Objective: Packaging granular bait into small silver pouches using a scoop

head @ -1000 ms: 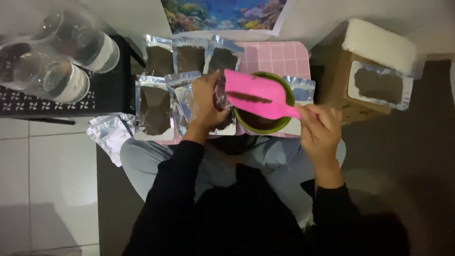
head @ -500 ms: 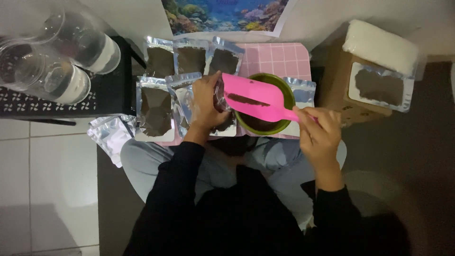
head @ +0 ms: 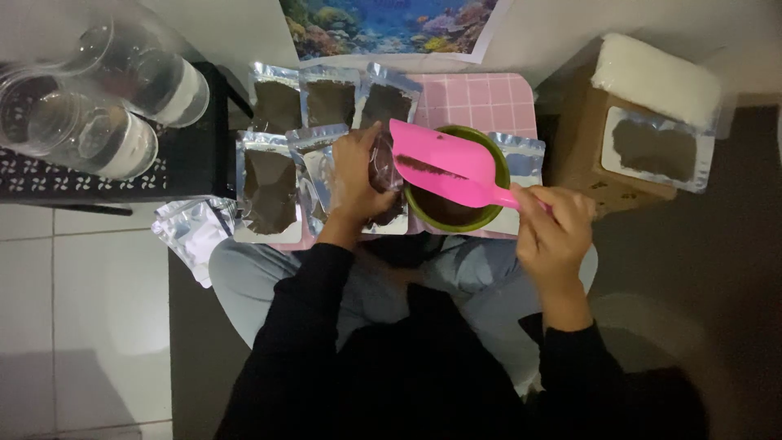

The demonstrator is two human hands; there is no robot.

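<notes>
The left hand (head: 358,175) grips a clear pouch (head: 384,163) beside a green bowl (head: 497,175) — fingers wrapped around it. The right hand (head: 554,232) clasps a pink scoop (head: 444,159) over the bowl.

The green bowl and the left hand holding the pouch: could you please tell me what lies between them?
In the head view, the wide blade of the pink scoop spans from the green bowl toward the pouch in the left hand; the right hand holds its handle.

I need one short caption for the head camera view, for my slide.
Left hand holds a pouch while right hand tips a pink scoop toward it.
</notes>
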